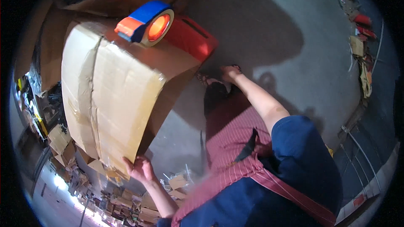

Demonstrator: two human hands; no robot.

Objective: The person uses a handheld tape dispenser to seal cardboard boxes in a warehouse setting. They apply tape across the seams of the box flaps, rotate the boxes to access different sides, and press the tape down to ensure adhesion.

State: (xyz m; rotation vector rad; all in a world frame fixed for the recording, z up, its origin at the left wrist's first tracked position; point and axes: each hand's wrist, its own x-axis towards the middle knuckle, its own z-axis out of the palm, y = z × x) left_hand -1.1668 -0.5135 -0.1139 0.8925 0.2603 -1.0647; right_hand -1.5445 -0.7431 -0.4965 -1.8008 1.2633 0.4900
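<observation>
One cardboard box point(111, 96), its seam taped, filled the frame toward 9 o'clock, and the left hand point(139, 169) gripped its lower corner at 7 o'clock with fingers curled on the edge. At 12 o'clock a tape dispenser point(145, 23) with a blue roll rested on the box top. The right hand point(230, 74) hung near centre, away from the box; whether its fingers were apart or together could not be told.

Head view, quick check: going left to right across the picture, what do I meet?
Cardboard box → left hand on its lower edge → tape dispenser on top of the box → right hand → debris along the floor's edge.
</observation>
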